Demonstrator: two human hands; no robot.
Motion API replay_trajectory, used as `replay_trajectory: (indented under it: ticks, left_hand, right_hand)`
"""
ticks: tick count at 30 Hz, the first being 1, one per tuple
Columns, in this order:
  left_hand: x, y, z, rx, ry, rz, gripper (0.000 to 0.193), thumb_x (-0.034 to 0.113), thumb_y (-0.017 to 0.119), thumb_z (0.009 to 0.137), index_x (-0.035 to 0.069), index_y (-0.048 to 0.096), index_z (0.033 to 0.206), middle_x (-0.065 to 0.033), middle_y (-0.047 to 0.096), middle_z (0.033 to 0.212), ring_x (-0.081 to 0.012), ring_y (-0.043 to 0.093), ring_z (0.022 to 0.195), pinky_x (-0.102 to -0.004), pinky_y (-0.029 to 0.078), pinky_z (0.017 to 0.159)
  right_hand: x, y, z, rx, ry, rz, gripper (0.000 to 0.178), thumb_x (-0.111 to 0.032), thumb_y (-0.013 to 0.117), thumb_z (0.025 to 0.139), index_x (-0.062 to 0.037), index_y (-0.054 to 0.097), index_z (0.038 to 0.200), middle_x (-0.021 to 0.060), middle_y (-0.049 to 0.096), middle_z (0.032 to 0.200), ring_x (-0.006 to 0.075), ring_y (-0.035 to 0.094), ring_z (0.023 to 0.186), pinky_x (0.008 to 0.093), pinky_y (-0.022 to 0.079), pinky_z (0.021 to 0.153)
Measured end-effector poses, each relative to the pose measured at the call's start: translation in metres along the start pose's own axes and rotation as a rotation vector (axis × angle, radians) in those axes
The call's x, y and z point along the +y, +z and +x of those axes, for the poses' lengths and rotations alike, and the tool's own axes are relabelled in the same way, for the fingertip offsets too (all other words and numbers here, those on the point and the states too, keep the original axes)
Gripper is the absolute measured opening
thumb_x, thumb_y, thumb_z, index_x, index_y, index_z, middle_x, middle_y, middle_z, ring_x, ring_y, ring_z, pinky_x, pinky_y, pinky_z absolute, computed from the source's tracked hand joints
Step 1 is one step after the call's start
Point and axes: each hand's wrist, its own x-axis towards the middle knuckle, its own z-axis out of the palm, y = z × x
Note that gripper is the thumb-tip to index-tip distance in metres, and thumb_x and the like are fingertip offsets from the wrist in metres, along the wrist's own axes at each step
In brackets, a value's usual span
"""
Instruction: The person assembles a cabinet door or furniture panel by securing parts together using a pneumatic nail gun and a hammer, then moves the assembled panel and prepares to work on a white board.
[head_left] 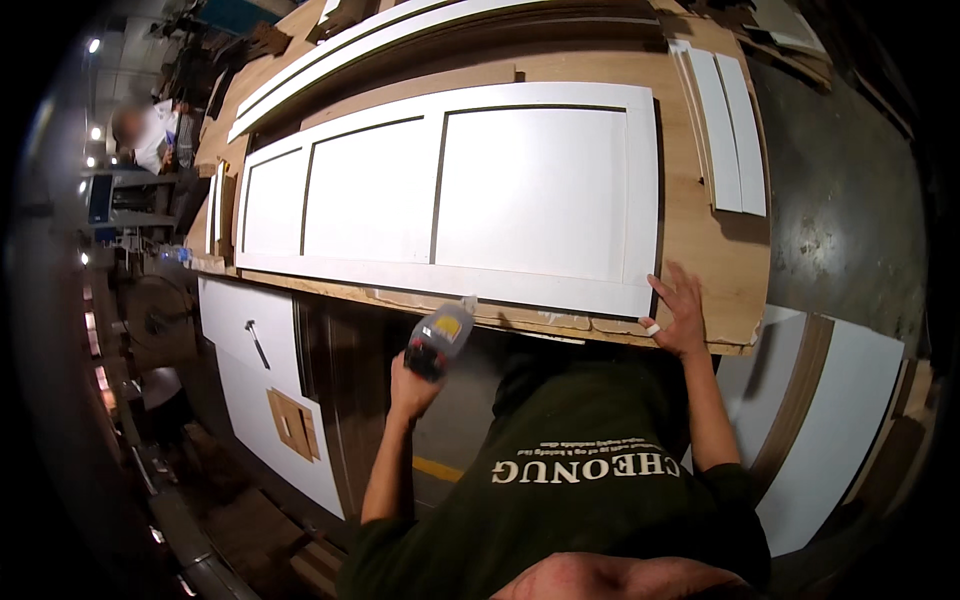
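Observation:
A long white panel point(530, 180) with raised rails and three recessed fields lies flat on the wooden worktable. My left hand point(410, 383) is closed round a grey bottle-shaped thing point(448, 328) with a yellow label, a pale tip and red and black parts by the fingers. Its tip points at the panel's near edge; whether it touches cannot be told. At the panel's near right corner, my right hand point(682, 312) rests with fingers spread, the thumb by the near edge and wearing a white band. It holds nothing.
Long white strips point(380, 50) lie behind the panel, and shorter white strips point(728, 130) at the table's point(700, 250) right end. White boards stand below on both sides; a hammer point(258, 345) lies on the left one point(240, 385). Another person point(150, 135) is far left.

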Motion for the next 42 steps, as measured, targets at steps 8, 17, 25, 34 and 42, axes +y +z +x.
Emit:
replay_trajectory:
  ticks: [8,17,25,34,42]
  left_hand:
    - [-0.023,-0.006,-0.112,-0.031,-0.272,-0.011,0.023,0.019,0.074,0.065,0.002,0.065,0.079,-0.0176,0.065,0.071,-0.0362,0.065,0.071,-0.0372,0.051,0.061]
    - [-0.147,-0.050,-0.123,0.136,-0.381,-0.219,0.023,0.015,0.073,0.062,0.000,0.062,0.075,-0.0179,0.061,0.064,-0.0377,0.063,0.064,-0.0407,0.049,0.060]
    - [-0.319,-0.062,-0.140,0.139,-0.628,-0.271,0.061,0.015,0.076,0.062,-0.003,0.051,0.115,-0.0221,0.054,0.107,-0.0322,0.056,0.096,-0.0398,0.045,0.086]
    - [-0.330,-0.138,-0.077,0.156,-0.388,-0.158,0.034,0.013,0.073,0.069,-0.006,0.058,0.093,-0.0155,0.060,0.082,-0.0257,0.057,0.073,-0.0373,0.048,0.072]
    - [-0.307,-0.170,-0.039,0.178,-0.512,-0.142,0.031,0.019,0.072,0.072,-0.003,0.061,0.090,-0.0135,0.064,0.078,-0.0202,0.062,0.073,-0.0340,0.049,0.068]
  right_hand:
    - [-0.147,0.083,0.080,-0.196,-0.279,0.006,0.072,-0.040,0.077,0.067,-0.0106,0.052,0.128,0.0070,0.053,0.127,0.0249,0.049,0.120,0.0499,0.029,0.109]
    - [-0.197,0.138,0.136,-0.410,-0.278,-0.163,0.060,-0.028,0.079,0.062,-0.0101,0.056,0.115,0.0116,0.054,0.102,0.0307,0.053,0.098,0.0398,0.047,0.083]
    - [-0.202,0.138,0.117,-0.309,-0.179,-0.280,0.063,-0.025,0.081,0.062,-0.0104,0.054,0.117,0.0154,0.053,0.111,0.0346,0.051,0.104,0.0423,0.046,0.088]
    - [-0.192,0.148,0.085,-0.035,-0.043,-0.362,0.060,-0.038,0.079,0.066,-0.0062,0.052,0.110,0.0154,0.054,0.108,0.0355,0.050,0.104,0.0467,0.040,0.093]
    - [-0.173,0.169,0.088,0.088,-0.047,-0.380,0.063,-0.037,0.078,0.054,-0.0084,0.053,0.104,0.0163,0.055,0.104,0.0375,0.052,0.101,0.0476,0.041,0.089]
